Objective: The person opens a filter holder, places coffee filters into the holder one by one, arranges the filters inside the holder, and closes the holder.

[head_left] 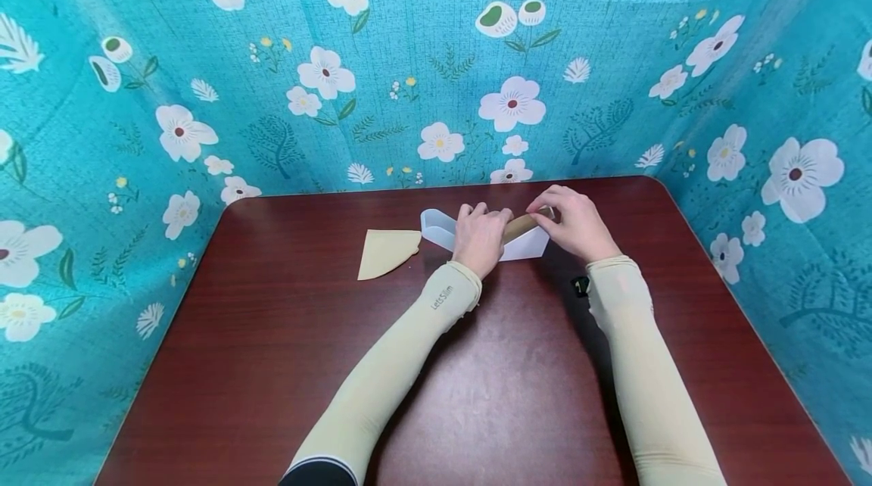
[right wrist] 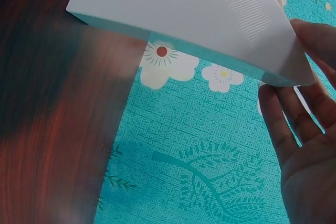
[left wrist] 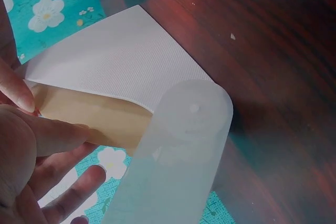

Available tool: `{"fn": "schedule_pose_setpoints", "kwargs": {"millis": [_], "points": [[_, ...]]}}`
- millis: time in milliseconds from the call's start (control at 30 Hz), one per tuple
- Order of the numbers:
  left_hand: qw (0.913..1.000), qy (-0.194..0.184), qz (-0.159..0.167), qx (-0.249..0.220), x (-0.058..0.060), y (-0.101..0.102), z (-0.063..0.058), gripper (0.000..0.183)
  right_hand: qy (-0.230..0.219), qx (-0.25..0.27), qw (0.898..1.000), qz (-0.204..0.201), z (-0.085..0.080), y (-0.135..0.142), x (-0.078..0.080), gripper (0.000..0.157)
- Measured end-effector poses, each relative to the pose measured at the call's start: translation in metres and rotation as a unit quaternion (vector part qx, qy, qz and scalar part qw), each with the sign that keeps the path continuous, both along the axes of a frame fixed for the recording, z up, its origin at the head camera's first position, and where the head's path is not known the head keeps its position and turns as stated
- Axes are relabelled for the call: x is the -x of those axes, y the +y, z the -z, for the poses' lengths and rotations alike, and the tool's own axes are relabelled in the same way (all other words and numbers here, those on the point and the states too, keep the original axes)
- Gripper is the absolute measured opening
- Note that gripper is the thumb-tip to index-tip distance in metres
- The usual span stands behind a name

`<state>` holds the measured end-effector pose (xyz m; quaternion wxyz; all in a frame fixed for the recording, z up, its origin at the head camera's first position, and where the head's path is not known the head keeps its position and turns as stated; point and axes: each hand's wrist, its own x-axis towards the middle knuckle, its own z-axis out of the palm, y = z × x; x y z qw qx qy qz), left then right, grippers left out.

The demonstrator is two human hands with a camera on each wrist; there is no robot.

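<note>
My left hand (head_left: 480, 238) and right hand (head_left: 572, 221) are together near the back of the table. Between them are tan paper coffee filters (head_left: 520, 227), which the left hand's fingers pinch in the left wrist view. The filters lie against a white ribbed holder (left wrist: 121, 59) with a translucent rounded end piece (left wrist: 178, 129). In the right wrist view, the right fingers grip the holder's far corner, with the holder's white wall (right wrist: 178, 9) tilted above the table. How many filters are there, I cannot tell. Left of the hands, a separate fan-shaped tan coffee filter (head_left: 388, 253) lies flat.
A small black object (head_left: 580, 287) lies on the dark red-brown table (head_left: 272, 365) beside the right wrist. Behind the table hangs a turquoise flowered cloth (head_left: 409, 77), which also runs along both sides. Tiny white specks (left wrist: 232, 36) dot the tabletop.
</note>
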<state>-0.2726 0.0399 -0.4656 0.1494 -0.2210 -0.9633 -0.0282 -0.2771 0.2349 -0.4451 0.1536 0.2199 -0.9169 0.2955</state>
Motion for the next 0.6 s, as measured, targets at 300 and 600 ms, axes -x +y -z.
{"fn": "schedule_pose_setpoints", "kwargs": {"millis": [300, 600], "points": [[0.9996, 0.023, 0.004, -0.017, -0.002, -0.004, -0.002, 0.020, -0.005, 0.004, 1.000, -0.006, 0.001, 0.000, -0.001, 0.013], [0.9936, 0.065, 0.031, -0.086, -0.008, -0.022, -0.026, 0.017, 0.013, 0.004, 1.000, -0.005, 0.000, 0.000, -0.004, 0.018]]}}
